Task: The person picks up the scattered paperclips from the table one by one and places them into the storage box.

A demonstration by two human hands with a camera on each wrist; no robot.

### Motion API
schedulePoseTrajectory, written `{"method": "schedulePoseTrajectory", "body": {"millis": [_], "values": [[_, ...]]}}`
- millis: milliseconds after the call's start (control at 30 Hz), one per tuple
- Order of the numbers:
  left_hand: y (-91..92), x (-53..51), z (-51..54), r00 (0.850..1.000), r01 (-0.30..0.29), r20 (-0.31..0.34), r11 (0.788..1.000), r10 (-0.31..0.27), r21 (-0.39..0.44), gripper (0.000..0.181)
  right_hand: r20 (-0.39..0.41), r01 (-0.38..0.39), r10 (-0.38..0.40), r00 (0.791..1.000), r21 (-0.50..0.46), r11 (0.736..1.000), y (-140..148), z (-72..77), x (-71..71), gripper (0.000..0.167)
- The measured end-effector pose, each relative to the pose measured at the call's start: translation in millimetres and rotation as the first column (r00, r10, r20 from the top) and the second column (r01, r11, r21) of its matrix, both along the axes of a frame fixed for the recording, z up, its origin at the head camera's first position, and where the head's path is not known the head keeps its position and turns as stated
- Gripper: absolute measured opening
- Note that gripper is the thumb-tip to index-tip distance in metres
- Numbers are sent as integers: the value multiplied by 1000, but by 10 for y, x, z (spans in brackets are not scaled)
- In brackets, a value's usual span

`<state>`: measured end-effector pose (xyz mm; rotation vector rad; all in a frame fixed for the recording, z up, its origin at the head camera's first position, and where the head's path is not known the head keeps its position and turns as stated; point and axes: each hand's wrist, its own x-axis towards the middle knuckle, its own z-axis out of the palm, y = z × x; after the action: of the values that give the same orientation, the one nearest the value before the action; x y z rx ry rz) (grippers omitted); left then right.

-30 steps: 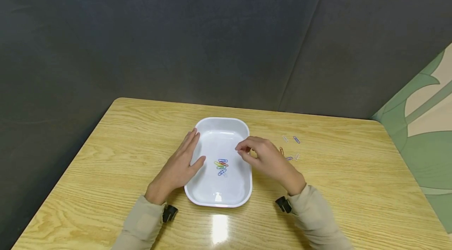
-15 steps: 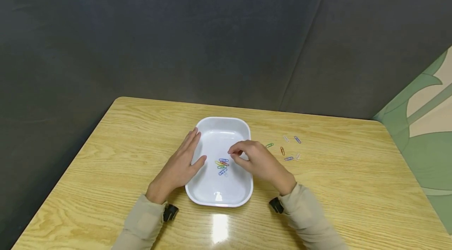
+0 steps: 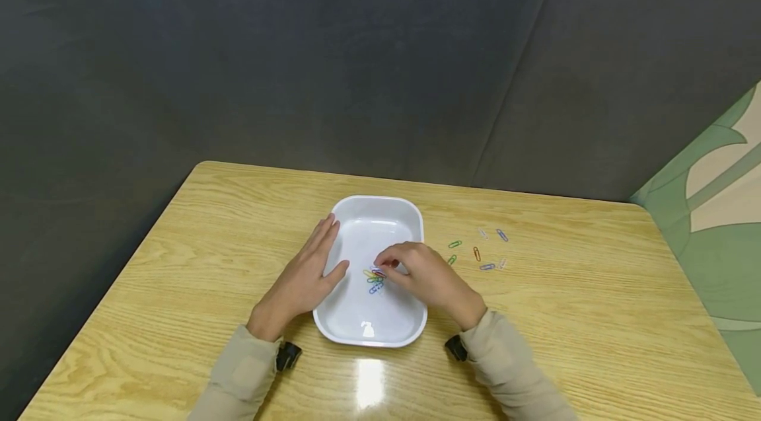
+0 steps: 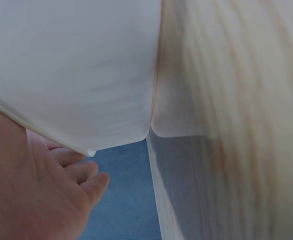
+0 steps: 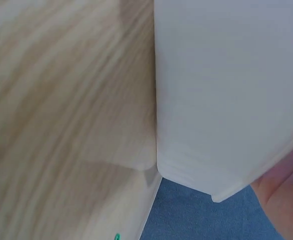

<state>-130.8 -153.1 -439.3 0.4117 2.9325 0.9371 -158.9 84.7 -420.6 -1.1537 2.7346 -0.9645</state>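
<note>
A white rectangular tray [image 3: 368, 318] stands on the table. Several coloured paper clips [image 3: 373, 281] lie in a loose pile near the middle of its floor. My left hand [image 3: 302, 281] rests along the tray's left rim, fingers extended and thumb reaching over the inside. My right hand [image 3: 427, 279] is over the tray's right half, thumb and forefinger pinched together just above the pile. They appear to hold a small pale paper clip, mostly hidden by the fingertips. Both wrist views show the tray's outer wall [image 4: 81, 70], with part of the left hand [image 4: 51, 185] and right hand [image 5: 286, 195].
Right of the tray, several loose paper clips lie on the wooden table [image 3: 594, 289]: green clips [image 3: 454, 244], a red clip [image 3: 477, 254], blue clips [image 3: 502, 235] and white clips [image 3: 502, 264]. A dark curtain [image 3: 357, 64] hangs behind the table.
My right hand has moved left and slightly down, from the tray's right edge to the clip pile. Green clips on the table have come into sight behind it. The left hand stays put.
</note>
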Motion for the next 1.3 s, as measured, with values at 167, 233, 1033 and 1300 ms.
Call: {"method": "schedulePoseTrajectory", "body": {"millis": [167,233,1033,1300], "values": [[0,-5,3,1000,1,7,1000,-1,-9,74,-1,1,-1,1000,21,1000,-41,-25,13,10],[1,-5,4,1000,1,6,1000,-1,-6,74,-4,-5,5,1000,26,1000,-59,-29,20,10],[-3,17,16,1000,-2,18,1000,2,-4,72,-124,37,-16,992,168,985,-176,-90,53,7],[-10,8,8,1000,-3,20,1000,3,-4,72,-126,44,-21,992,188,981,-181,-129,45,7]]}}
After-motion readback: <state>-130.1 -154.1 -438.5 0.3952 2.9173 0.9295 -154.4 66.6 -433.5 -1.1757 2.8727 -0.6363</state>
